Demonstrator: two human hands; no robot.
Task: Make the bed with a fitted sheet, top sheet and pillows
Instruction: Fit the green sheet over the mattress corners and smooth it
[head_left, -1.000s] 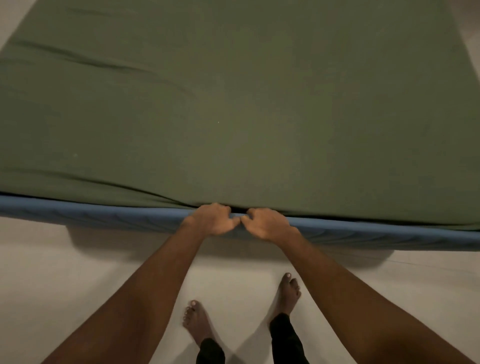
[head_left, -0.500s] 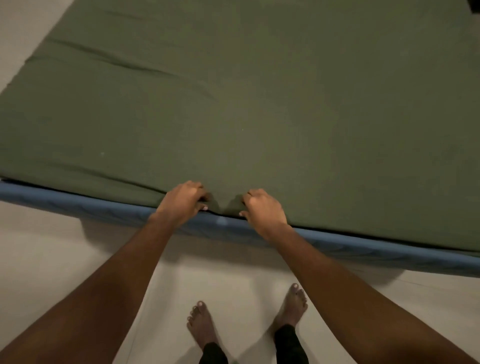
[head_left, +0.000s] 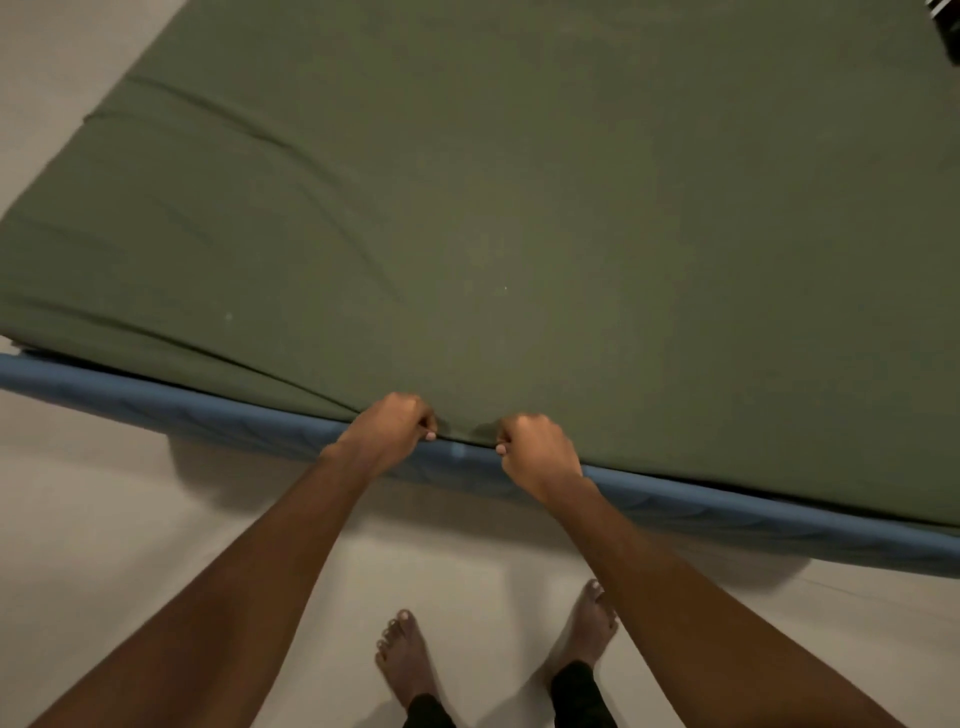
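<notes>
1. At the bottom centre of the frame, your left foot and right foot stand bare on the pale floor, toes toward the bed.
2. Your forearms rise from the lower corners and meet near the middle of the frame.
3. Your left hand, just left of centre, has its fingers curled tight, clamped on the near hem of the green sheet.
4. Your right hand, near it on the right, grips the same hem the same way. The fists do not touch, and a short pucker of cloth sits between them.
5. The blue mattress edge shows under the hem, running from the left edge to the lower right.
6. The sheet fills the upper two-thirds of the frame, with long creases fanning toward the upper left.
7. In the upper right corner sits a dark striped thing, perhaps cloth; it is cut off too much to tell.
</notes>
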